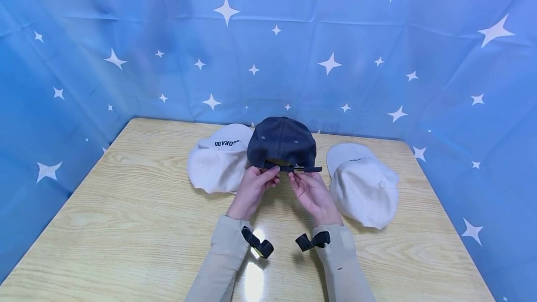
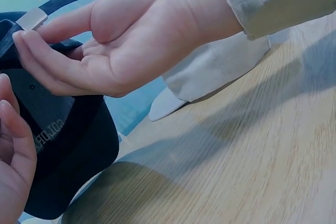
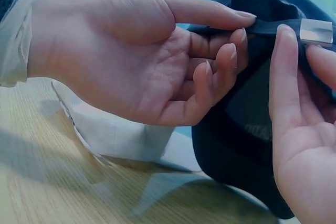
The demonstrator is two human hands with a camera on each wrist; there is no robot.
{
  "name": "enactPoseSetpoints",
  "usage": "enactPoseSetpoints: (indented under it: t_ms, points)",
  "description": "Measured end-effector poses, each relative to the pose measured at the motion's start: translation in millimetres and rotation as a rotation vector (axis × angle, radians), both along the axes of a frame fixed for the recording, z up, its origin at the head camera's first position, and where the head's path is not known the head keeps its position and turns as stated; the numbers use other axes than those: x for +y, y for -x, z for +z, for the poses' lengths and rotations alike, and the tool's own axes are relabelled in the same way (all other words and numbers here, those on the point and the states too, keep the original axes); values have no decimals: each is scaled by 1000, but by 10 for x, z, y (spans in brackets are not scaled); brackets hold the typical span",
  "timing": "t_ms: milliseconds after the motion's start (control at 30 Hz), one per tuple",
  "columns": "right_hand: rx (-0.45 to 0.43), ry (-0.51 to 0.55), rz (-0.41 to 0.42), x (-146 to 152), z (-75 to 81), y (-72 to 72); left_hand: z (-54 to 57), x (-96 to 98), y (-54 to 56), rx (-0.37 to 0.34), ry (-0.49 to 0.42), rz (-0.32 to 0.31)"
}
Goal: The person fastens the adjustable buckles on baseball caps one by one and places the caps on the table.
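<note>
A dark navy cap (image 1: pixel 281 140) is held up above the table with its back opening facing me. My left hand (image 1: pixel 252 187) pinches its back strap (image 1: pixel 286 168) between thumb and fingers, left of the metal buckle (image 3: pixel 316 31). At the buckle, my right hand (image 1: pixel 312 194) grips the strap with thumb and fingertips, palm turned up. A loose strap end (image 2: pixel 62 2) sticks out past the buckle on the right. In the right wrist view, the cap's dark inside shows below the strap.
A white cap (image 1: pixel 216 162) with dark lettering lies on the wooden table (image 1: pixel 126 218) to the left, partly behind the navy cap. Another white cap (image 1: pixel 365 190) rests to the right, close by my right wrist. A blue star-patterned curtain (image 1: pixel 268 45) surrounds the table's back and sides.
</note>
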State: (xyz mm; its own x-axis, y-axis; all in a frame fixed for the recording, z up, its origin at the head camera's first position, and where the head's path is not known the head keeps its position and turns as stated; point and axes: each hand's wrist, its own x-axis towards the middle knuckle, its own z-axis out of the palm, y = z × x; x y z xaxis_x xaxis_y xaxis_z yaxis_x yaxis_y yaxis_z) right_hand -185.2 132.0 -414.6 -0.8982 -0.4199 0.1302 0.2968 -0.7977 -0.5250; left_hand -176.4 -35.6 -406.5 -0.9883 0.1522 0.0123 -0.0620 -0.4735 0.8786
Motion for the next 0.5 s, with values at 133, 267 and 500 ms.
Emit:
enactPoseSetpoints:
  t_ms: [133,267,500]
  points:
    - [0,-17,-6,-8,6,-7,-5,4,1,-2,7,-13]
    - [0,-27,0,-15,9,-10,-5,14,-1,7,7,-27]
    - [13,-36,1,-20,8,-1,-130,50,49,90,28,-34]
